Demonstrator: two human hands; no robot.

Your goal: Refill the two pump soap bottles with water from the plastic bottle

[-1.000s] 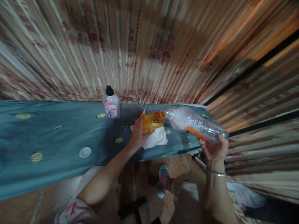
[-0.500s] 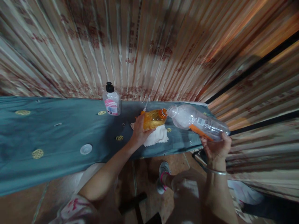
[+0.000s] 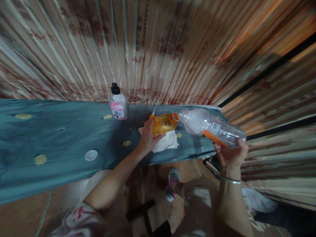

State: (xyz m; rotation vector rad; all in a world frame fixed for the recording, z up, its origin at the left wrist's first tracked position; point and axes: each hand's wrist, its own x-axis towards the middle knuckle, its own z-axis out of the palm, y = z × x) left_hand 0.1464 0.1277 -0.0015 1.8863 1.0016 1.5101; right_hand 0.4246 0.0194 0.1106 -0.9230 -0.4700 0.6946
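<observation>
My left hand is closed around an orange see-through bottle, tipped on its side with its open mouth to the right. In my right hand lies a large clear plastic bottle with an orange label, its base in my fingers and its neck pointing left. The two mouths face each other, touching or nearly so; which one I cannot tell. Under the orange bottle a white cloth is spread. Behind it a thin pale tube slants up; what it belongs to is partly hidden.
A clear bottle with a black cap and pink label stands at the table's back edge. A small round white lid or dish lies near the front of the teal tablecloth. Pleated curtains hang behind and at the right.
The clear bottle and my right hand have shifted slightly right, and the mouths stand a little differently. Both hands keep their hold. The whole view has moved slightly.
</observation>
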